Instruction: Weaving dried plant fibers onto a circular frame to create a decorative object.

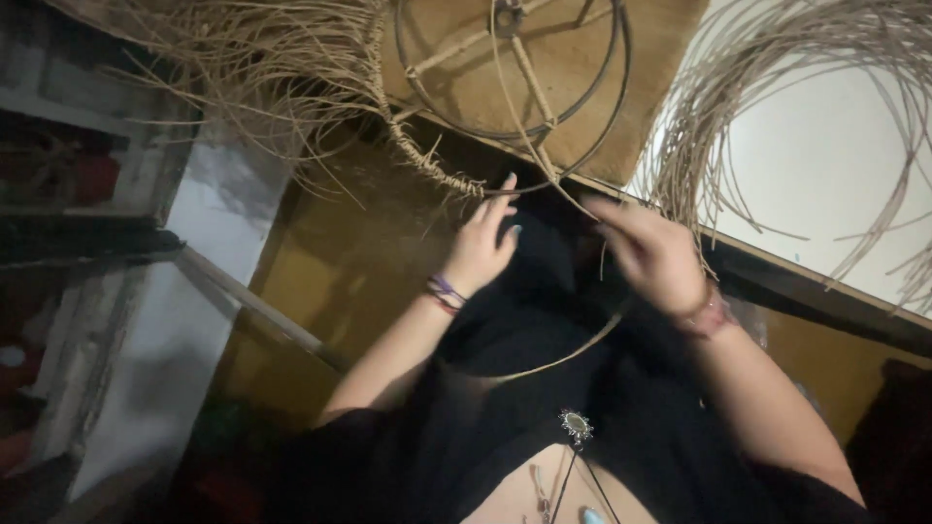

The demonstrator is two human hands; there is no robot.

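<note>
No packages, labels, signs or screens show anywhere in the head view; nothing printed or boxed can be made out

The wire ring frame (510,73) lies on the table (660,58), the loose fibre bundle (777,116) to its right.

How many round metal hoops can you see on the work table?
2: an inner hoop around wooden spokes, and a larger outer hoop around it, its near edge by the left hand. The top is cropped, so more may be hidden.
</note>
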